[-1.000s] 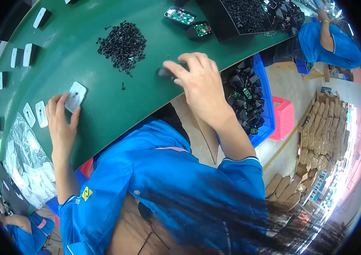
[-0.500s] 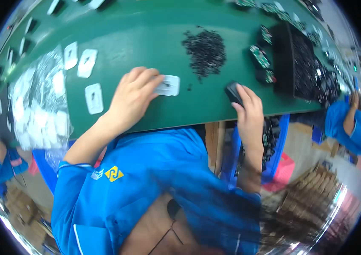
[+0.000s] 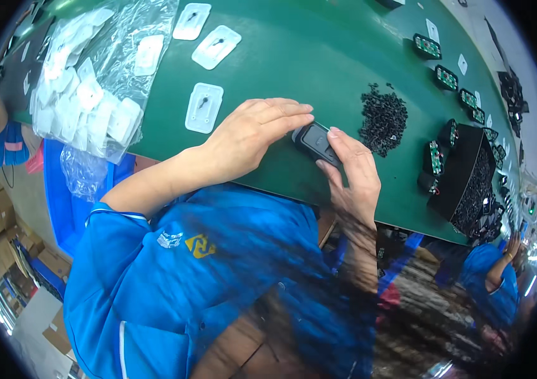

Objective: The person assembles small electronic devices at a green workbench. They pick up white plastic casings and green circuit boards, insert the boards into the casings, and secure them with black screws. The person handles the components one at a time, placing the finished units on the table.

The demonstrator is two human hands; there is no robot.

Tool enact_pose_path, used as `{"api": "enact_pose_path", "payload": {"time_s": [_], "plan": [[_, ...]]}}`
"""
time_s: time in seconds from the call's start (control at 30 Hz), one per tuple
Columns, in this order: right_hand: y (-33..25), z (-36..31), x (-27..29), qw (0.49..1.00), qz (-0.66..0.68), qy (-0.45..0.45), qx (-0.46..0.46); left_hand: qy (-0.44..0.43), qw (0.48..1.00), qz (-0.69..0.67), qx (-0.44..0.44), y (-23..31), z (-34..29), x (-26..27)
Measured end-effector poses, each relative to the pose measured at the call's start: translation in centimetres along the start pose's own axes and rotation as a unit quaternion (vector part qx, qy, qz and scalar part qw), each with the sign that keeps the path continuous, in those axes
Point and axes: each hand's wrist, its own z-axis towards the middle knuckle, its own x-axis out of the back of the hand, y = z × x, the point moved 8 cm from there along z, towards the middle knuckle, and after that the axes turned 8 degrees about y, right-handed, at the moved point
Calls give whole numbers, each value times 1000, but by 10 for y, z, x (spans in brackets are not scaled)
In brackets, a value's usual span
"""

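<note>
Over the near part of the green table, a black plastic case (image 3: 316,143) with rounded ends is held tilted between my hands. My right hand (image 3: 355,170) pinches its right side, thumb below and fingers above. At the case's left end, my left hand (image 3: 246,136) closes with its fingers extended together along the far edge; its thumb is hidden. Left of my hands, a white plastic plate (image 3: 200,120) lies on the table with a small dark piece on it. Two similar ones, a white plate (image 3: 225,43) and another white plate (image 3: 186,26), lie farther back.
A pile of small black parts (image 3: 382,120) lies right of my hands. Beyond stands a black box (image 3: 457,169) of dark parts, with cases holding green circuit boards (image 3: 446,77) around it. At left, a clear plastic bag (image 3: 148,82) holds many white plates. A person in blue (image 3: 486,268) sits far right.
My right hand has brought the black case left to my left hand, and both now meet at it. The white plate under my left hand no longer shows. The view has shifted.
</note>
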Motion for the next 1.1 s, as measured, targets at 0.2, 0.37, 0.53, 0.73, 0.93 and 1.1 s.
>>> {"api": "enact_pose_path", "payload": {"time_s": [0.2,0.37,0.53,0.73,0.93,1.1], "plan": [[2,4,-10,1000,-19,-12,3,-57,997,38,-24,-2,-6,-8],[-5,-1,-15,996,-78,-6,37,-84,994,53,-52,-1,-8,-9],[0,-7,-18,993,-90,6,75,-72,986,106,-112,4,-10,-8],[3,1,-16,998,-48,-3,32,-70,973,163,-150,11,-9,-8],[24,25,-7,990,74,-92,-77,-14,974,171,-149,16,9,-30],[64,29,8,968,171,-15,-183,3,998,45,-52,-12,54,-21]]}}
